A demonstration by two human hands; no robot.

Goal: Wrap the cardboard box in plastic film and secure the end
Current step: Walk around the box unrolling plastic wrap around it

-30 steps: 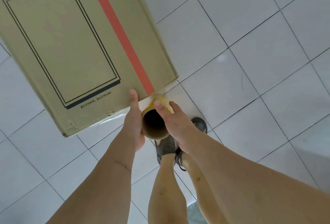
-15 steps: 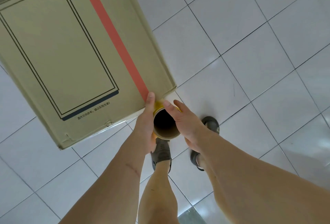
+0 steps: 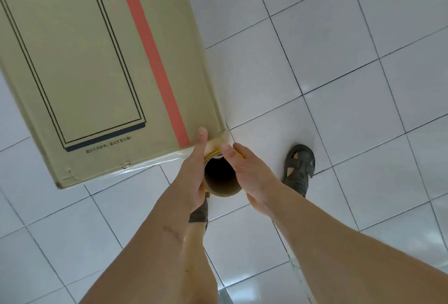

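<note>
- Cardboard box [image 3: 97, 61]: large, tan, filling the upper left of the frame; it stands on the tiled floor [image 3: 339, 85], and its near right corner lies at frame centre.
- Box markings: a salmon-red stripe [image 3: 152, 56] runs lengthwise near the right edge; a double black outline frames a blank panel [image 3: 72, 61], with a dark bar and one line of small print beneath it.
- Plastic film [image 3: 155, 161]: a thin, glossy, clear band lies along the box's lower edge and leads right toward the roll; dents and small tears show in the cardboard just above it.
- Film roll [image 3: 221, 192]: a brown cardboard tube seen end-on, dark hollow facing the camera, held just below the box's near corner; a yellow rim shows at its far end.
- Left hand [image 3: 194, 172]: fingers closed against the roll's left side, thumb extended upward so its tip touches the box edge.
- Right hand [image 3: 252, 175]: palm cupped against the roll's right side, fingers together and laid along the tube.
- Surroundings: a dark sandal [image 3: 299, 170] rests on the floor right of the hands; the other foot [image 3: 198, 214] is largely hidden behind the left wrist and roll. Both bare forearms cross the lower frame, covering much of the floor there.
</note>
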